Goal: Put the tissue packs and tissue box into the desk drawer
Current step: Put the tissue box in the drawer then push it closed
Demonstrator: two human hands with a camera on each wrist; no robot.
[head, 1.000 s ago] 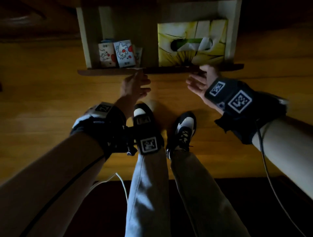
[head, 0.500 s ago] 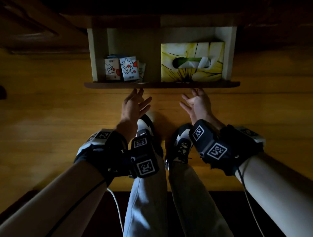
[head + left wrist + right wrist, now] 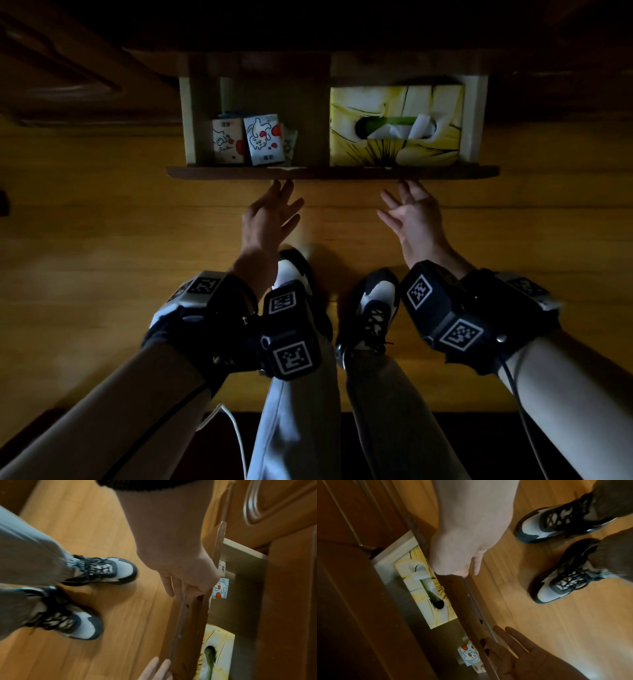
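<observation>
The desk drawer stands partly pulled out under the desk. A yellow tissue box lies in its right half. Small white tissue packs with red and cartoon prints stand at its left front. My left hand has straight fingers whose tips press the drawer's front panel left of centre. My right hand likewise presses the front panel with spread fingers, right of centre. Neither hand holds anything.
Below the drawer lies a wooden plank floor, with my two black-and-white sneakers just behind the hands. A dark cabinet door with a metal handle sits left of the drawer. A dark mat lies at the bottom.
Both hands came off the drawer's top edge and now press its front panel. The drawer has slid inward under the desk, so less of its interior shows.
</observation>
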